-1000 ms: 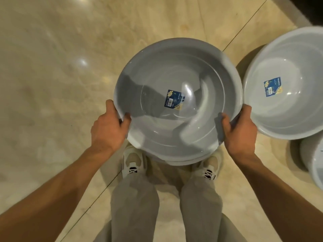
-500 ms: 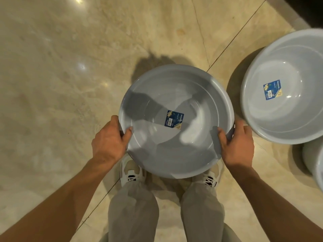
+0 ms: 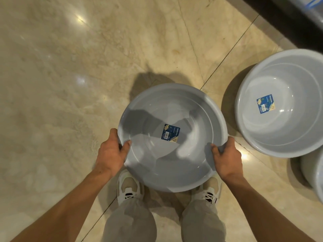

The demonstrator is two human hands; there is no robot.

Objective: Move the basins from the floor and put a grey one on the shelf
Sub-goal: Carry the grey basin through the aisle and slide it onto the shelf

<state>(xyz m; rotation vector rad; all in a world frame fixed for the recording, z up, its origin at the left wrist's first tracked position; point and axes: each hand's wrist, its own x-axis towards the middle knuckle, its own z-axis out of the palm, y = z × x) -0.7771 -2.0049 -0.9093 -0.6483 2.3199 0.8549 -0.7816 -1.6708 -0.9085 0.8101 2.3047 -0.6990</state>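
- Left hand (image 3: pixel 111 153) and right hand (image 3: pixel 227 158) grip the rim of a round grey plastic basin (image 3: pixel 172 137), which hides both shoe toes.
- A second grey basin (image 3: pixel 283 103) is cropped at the right edge.

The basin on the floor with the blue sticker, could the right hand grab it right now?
Probably not yet. The right hand is busy gripping the rim of the held grey basin, as is the left hand. The floor basin sits close by, nothing blocking it.

Third basin (image 3: pixel 314 173) cut by right edge; shoe (image 3: pixel 130 186) toes hidden under held basin (image 3: pixel 172 137).
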